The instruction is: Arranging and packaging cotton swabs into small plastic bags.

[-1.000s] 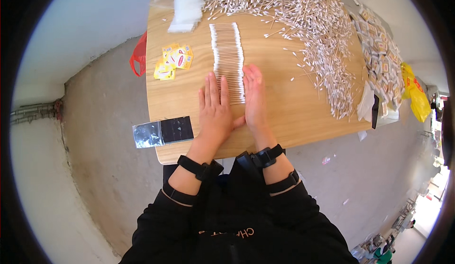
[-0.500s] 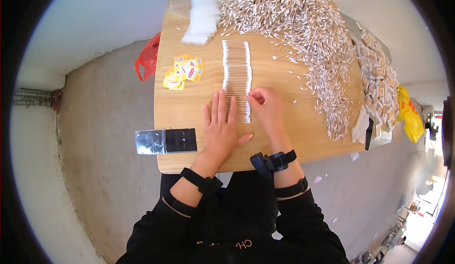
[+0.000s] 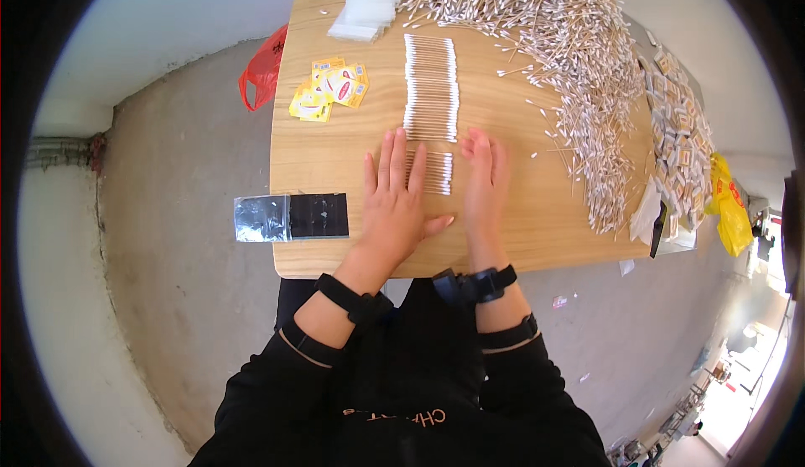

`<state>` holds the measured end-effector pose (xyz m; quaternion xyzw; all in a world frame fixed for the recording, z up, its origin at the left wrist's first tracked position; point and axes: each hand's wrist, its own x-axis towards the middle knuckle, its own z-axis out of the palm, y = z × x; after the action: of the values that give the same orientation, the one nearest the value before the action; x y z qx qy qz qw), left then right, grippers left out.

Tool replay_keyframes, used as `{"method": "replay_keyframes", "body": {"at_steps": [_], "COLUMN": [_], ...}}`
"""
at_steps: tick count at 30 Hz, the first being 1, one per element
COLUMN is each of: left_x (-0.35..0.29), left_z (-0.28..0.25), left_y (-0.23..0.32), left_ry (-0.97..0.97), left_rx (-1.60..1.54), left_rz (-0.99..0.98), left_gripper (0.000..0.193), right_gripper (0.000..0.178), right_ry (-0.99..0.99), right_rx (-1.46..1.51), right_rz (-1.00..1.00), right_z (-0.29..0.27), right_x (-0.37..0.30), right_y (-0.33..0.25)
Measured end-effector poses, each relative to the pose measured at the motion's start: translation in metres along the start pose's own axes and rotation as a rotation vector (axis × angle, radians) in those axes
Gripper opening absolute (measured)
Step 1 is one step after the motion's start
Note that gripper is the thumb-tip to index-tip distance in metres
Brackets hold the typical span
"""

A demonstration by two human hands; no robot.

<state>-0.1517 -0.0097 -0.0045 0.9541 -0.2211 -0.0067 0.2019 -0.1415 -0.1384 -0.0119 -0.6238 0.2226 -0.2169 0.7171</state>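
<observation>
On the surface (image 3: 537, 207), cotton swabs (image 3: 432, 90) lie parallel in 2 groups: a long row and, nearer the person, a short row (image 3: 440, 173). Left hand (image 3: 396, 215): grip open, fingers spread, nothing grasped; index finger covers the short row's left ends. Right hand (image 3: 485, 182): grip partly open, fingers loosely bent, empty, just right of both rows.

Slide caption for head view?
Left hand overlapping a short swab group, right hand beside it, longer swab row beyond.

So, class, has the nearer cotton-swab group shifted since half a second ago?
Yes: downward in view, judged against the yellow cards; a gap now separates the nearer cotton-swab group from the longer swab row.
</observation>
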Motion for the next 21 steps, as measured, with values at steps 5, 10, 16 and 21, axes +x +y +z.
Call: {"method": "replay_keyframes", "body": {"at_steps": [5,10,16,21], "left_x": [-0.003,-0.004,-0.004,-0.004], "left_z": [-0.004,0.002,0.005,0.002], "left_y": [0.001,-0.001,-0.002,-0.002], "left_ry": [-0.051,-0.014,0.003,-0.019], "left_rx": [-0.024,0.016,0.014,0.000], "left_rz": [-0.003,0.012,0.033,0.016], "left_gripper": [0.112,0.115,0.112,0.114], "right_gripper": [0.015,0.017,0.009,0.008], "right_ry": [-0.026,-0.188,-0.254,-0.325], "right_rx": [-0.344,-0.759,-0.852,-0.769], "right_rz": [-0.136,-0.312,-0.296,-0.263], "right_z": [-0.004,-0.012,-0.013,-0.017], "right_x": [-0.007,0.008,0.013,0.013], "right_y": [0.001,-0.003,-0.003,-0.007]}}
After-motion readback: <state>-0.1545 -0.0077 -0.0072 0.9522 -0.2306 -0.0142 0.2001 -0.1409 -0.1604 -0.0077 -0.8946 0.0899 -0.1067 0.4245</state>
